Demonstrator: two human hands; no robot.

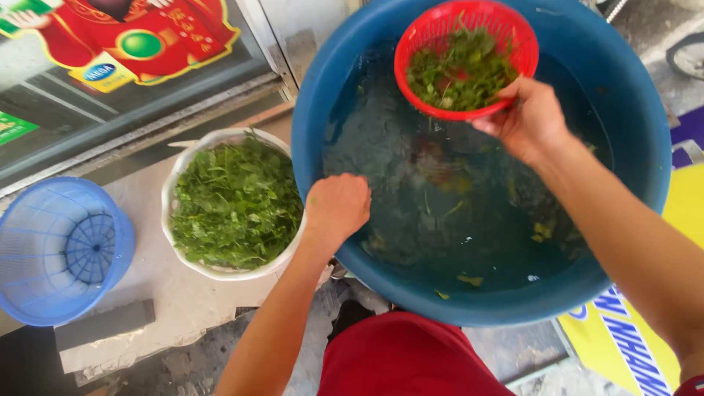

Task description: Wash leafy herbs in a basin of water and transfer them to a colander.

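The blue tub (645, 147) is smooth, glossy plastic, and the red strainer (469, 18) at 12 o'clock is perforated plastic. At 9 o'clock, the blue basket (44, 293) is slotted plastic on a rough concrete slab (147, 213).

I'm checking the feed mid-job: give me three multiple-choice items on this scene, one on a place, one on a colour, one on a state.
1. Where is the white bowl of greens?
A. Inside the tub
B. Beside the blue tub, on its left in the picture
C. On the person's lap

2. What colour is the strainer in the right hand?
A. Red
B. Yellow
C. White

3. How is the left hand?
A. Spread flat
B. Holding a knife
C. Closed in a fist at the tub's rim

Answers: 1 B, it sits on the ledge outside the tub. 2 A, its mesh is red. 3 C, the fingers are curled.
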